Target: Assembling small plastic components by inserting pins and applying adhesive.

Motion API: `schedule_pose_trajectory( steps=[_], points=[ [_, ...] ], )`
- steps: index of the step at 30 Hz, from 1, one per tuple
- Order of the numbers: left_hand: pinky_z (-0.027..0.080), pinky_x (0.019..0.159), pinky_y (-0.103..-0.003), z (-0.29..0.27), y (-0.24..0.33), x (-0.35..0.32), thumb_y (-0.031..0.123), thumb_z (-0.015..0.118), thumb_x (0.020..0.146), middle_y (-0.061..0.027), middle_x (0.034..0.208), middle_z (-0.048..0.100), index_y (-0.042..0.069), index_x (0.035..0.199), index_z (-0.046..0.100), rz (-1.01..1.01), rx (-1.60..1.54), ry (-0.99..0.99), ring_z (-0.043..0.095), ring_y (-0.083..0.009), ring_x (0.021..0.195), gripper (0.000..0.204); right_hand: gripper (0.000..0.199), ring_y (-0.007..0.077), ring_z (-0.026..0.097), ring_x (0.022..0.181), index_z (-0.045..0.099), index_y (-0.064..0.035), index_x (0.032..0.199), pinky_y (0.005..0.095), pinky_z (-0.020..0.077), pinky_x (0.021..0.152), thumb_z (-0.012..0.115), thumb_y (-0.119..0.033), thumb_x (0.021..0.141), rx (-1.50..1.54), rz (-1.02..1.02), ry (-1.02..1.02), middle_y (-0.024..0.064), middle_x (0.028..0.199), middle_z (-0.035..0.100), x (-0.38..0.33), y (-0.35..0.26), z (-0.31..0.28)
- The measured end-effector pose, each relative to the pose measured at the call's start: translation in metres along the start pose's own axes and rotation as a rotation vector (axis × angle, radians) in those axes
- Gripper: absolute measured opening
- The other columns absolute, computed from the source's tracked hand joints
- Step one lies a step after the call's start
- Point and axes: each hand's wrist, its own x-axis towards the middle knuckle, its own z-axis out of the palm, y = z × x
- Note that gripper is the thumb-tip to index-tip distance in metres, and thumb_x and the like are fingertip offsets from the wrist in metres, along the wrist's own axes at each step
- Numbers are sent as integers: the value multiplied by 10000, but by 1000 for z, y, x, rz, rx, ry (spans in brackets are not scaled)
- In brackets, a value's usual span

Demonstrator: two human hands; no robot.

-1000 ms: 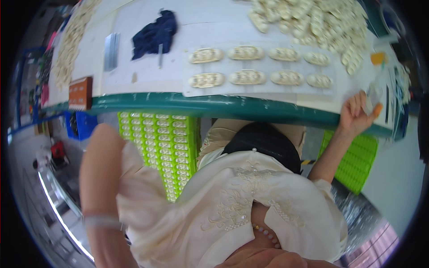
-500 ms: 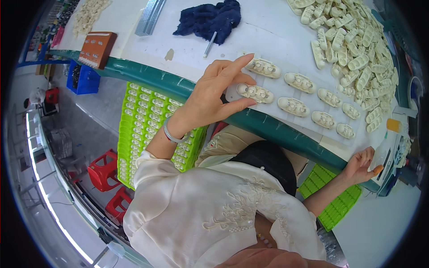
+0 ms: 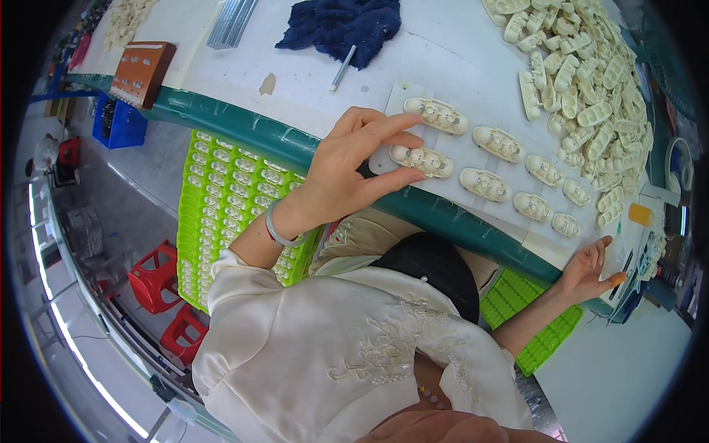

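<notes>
My left hand [image 3: 353,164] is at the near left end of a translucent white holder plate [image 3: 464,201]. Its thumb and middle finger close on the sides of a cream oblong plastic part [image 3: 430,162] that lies on the plate. The index finger reaches toward the lower edge of a similar cream part [image 3: 437,116] in the far row. Two rows of these parts, with small metal pieces in them, sit on the plate. My right hand [image 3: 586,272], with an orange cover on its thumb, rests by the table's right front edge. Its fingers are apart, with nothing visible in them.
A large heap of cream plastic parts [image 3: 583,96] lies at the right. Farther left are a dark blue cloth [image 3: 340,26], a metal rod [image 3: 343,68] and a brown block [image 3: 142,74]. Filled green trays [image 3: 193,244] stand below the table's green edge.
My left index finger has come down closer to the near-row part. My right hand's fingers have spread from a more curled pose. The whole view has shifted slightly.
</notes>
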Motion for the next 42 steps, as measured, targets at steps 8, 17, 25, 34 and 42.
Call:
schedule_pose_trajectory(
  steps=[8,17,25,34,42],
  points=[
    [437,737,-270,-21,-9,11,50,759,649,-70,1047,604,13,1107,567,26,-44,220,523,-163,831,498,593,153,489,747,440,52,1161,226,384,577,646,-368,798,-426,-51,-99,138,1075,533,1,20,31],
    [424,574,-151,-16,-20,5,-109,658,722,-57,790,616,-40,1053,564,-159,-283,618,529,-52,618,351,463,230,565,867,480,37,1030,312,481,741,699,-262,753,-1358,-468,-633,187,976,564,-10,151,113],
    [284,372,-122,-21,-18,-8,6,540,862,-49,601,577,-38,951,578,-288,-513,651,427,-7,419,107,273,220,570,764,483,39,928,272,489,686,668,-75,763,-1329,-398,-869,214,881,566,-1,168,124],
    [309,406,-139,-23,-18,-6,-16,598,816,-13,580,579,-28,919,615,-249,-452,592,478,-15,454,106,250,217,569,728,460,41,908,251,514,590,645,-74,785,-1424,-583,-779,177,812,517,-2,178,113],
    [328,424,-143,-25,-19,-6,-53,628,774,-35,648,610,-25,927,626,-225,-417,508,523,-26,498,155,259,237,572,733,449,44,929,249,530,560,629,-92,801,-1455,-631,-901,175,827,503,4,176,110]
  ],
)
